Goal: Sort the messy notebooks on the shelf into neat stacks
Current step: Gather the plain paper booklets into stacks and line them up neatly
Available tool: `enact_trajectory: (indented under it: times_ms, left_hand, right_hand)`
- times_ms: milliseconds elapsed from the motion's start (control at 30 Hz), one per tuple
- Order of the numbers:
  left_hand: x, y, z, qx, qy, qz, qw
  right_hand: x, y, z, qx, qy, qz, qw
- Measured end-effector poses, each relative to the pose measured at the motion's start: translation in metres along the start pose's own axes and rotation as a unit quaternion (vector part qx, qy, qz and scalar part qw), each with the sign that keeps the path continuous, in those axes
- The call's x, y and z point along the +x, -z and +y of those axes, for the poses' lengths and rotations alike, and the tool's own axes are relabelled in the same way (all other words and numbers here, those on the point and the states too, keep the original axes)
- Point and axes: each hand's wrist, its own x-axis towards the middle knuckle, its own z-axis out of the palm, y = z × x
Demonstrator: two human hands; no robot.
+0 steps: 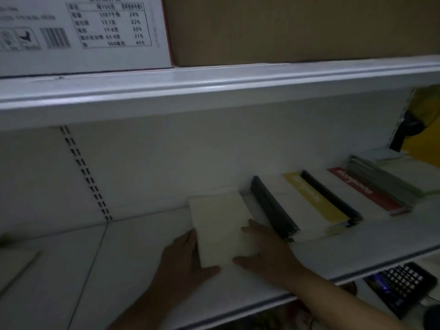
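Observation:
A cream notebook stack point(220, 225) lies flat on the white shelf point(133, 258). My left hand point(183, 260) grips its left edge and near corner, thumb along the front. My right hand point(266, 248) grips its right edge, fingers on the cover. To the right lie more stacks in a row: a black-spined white one point(273, 208), a yellow-striped one point(314, 198), a red-striped one point(366, 189) and a pale grey-green pile point(395, 175) at the far right.
A white carton point(81, 32) and a brown box point(297, 27) stand on the upper shelf point(214, 86). A thin pale notebook point(16, 265) lies at the far left. Below the shelf edge at right sits a black calculator point(402, 284).

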Motion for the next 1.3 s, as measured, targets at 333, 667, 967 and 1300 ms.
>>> enact_trajectory:
  times_ms: [333,667,967,1300]
  left_hand:
    - [-0.005,0.008,0.011,-0.019,0.051,-0.065,0.996]
    - [-0.012,0.011,0.018,-0.025,0.094,-0.081,0.992]
    - [-0.02,0.03,0.034,-0.081,0.072,-0.064,0.992]
    - [-0.065,0.104,-0.041,0.049,0.064,-0.189,0.979]
  right_hand:
    - [0.001,-0.007,0.008,-0.042,0.047,0.013,0.998]
    - [0.0,-0.006,0.011,-0.09,0.076,0.009,0.993]
    - [-0.002,-0.009,0.008,-0.143,0.063,0.007,0.988]
    - [-0.025,-0.01,-0.045,-0.486,0.172,0.019,0.857]
